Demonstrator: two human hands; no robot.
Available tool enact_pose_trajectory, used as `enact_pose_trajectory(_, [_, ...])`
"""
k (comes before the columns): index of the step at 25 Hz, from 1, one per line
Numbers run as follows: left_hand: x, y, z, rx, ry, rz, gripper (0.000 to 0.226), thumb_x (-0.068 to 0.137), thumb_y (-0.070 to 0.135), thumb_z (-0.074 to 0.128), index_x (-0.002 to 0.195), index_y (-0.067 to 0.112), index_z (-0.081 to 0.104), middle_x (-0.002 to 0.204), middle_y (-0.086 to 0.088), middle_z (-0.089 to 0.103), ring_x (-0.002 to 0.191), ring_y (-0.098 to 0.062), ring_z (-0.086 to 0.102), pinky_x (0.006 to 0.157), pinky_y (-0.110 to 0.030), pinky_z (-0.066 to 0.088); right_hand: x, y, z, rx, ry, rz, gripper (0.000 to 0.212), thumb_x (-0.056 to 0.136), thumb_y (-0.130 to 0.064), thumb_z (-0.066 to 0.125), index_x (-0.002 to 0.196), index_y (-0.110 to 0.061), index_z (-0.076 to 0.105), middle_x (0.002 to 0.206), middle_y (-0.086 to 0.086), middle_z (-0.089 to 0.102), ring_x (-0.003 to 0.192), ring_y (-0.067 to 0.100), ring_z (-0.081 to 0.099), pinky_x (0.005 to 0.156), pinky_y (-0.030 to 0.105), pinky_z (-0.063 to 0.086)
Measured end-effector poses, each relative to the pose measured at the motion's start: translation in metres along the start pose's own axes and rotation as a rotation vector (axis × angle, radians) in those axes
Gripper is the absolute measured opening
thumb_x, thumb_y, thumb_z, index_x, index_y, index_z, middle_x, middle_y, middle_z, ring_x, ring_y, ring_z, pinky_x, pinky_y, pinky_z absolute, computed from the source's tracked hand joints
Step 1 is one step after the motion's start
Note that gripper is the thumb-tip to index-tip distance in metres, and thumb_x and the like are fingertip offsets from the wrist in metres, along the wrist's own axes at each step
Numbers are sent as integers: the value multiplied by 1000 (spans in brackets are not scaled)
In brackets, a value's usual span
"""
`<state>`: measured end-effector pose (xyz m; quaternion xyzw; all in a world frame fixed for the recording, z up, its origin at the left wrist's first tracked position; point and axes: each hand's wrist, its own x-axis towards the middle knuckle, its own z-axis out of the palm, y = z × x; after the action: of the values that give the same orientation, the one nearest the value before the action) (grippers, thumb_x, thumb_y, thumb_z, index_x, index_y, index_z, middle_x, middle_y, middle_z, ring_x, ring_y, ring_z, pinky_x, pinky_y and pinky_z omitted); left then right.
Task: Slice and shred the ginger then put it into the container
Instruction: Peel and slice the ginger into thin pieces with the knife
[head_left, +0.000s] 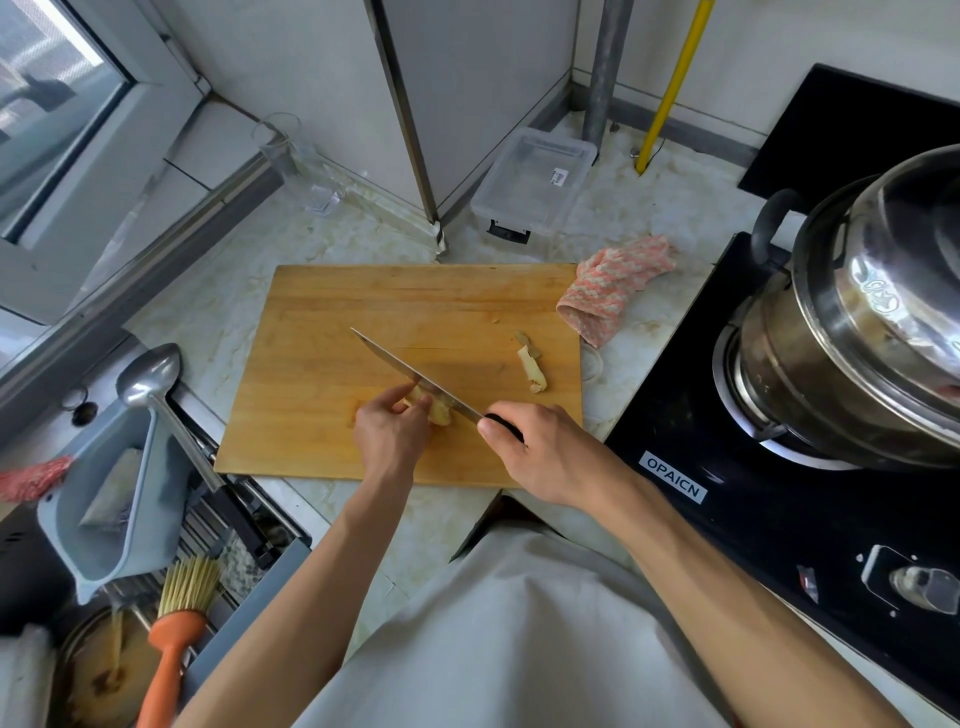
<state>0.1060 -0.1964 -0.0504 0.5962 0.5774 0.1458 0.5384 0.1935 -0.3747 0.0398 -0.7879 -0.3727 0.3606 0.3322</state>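
Right hand (540, 457) was wrapped tight round the kitchen knife (415, 376), blade angled over the ginger root (434, 410). Left hand (392, 428) pinched that knobbly piece at its near end on the wooden cutting board (332, 332). Firm, light, likely slick where cut, so fingers looked safest tucked behind the blade. A trimmed-off ginger piece (532, 366) lay apart; the clear lidded container (535, 182) waited on the bench beyond.

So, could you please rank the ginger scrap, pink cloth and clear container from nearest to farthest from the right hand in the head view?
From the right hand:
1. Ginger scrap, on the board just beyond the hand.
2. Pink cloth, off the board's far right corner.
3. Clear container, farthest, by the wall.
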Motion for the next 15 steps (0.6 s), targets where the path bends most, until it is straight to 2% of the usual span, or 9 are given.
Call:
enact_pose_trajectory(8, [-2, 1, 4, -48, 50, -33, 32, 83, 17, 78, 115, 17, 73, 93, -8, 69, 82, -28, 72, 83, -44, 60, 6, -5, 4, -26, -19, 10, 34, 105, -40, 40, 88, -15, 54, 67, 1, 55, 67, 27, 52, 64, 46, 47])
enact_pose_trajectory(15, [-7, 1, 7, -90, 91, -50, 26, 84, 16, 78, 109, 18, 74, 81, -3, 66, 84, -35, 72, 80, -47, 60, 14, -5, 5, -45, -13, 0, 34, 105, -41, 39, 89, -15, 53, 73, 5, 59, 70, 29, 56, 66, 49, 52])
